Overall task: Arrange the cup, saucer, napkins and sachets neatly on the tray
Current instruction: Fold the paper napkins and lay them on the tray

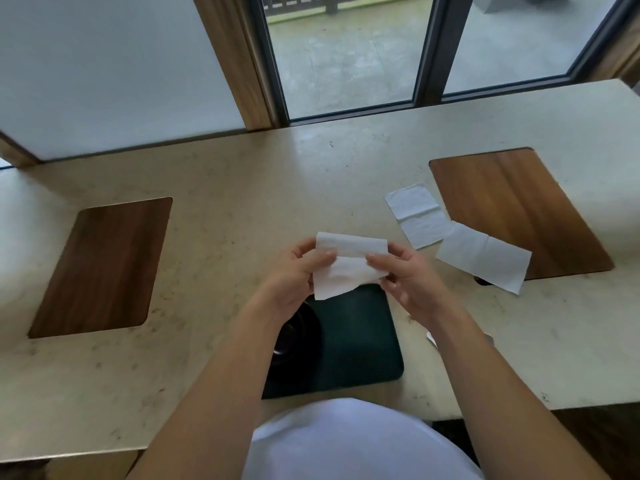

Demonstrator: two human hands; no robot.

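A dark green tray lies on the counter right in front of me. A black saucer or cup sits on its left part, mostly hidden by my left forearm. Both hands hold one white napkin above the tray's far edge: my left hand pinches its left side, my right hand its right side, and the napkin is bent along a fold. Two more white napkins lie unfolded on the counter at the right, one farther and one nearer. A small pale item, perhaps a sachet, peeks out beside my right forearm.
The pale stone counter has two wooden inset panels, one at the left and one at the right; the nearer napkin overlaps the right panel. A window with dark frames rises behind the counter. The counter's near edge runs below my arms.
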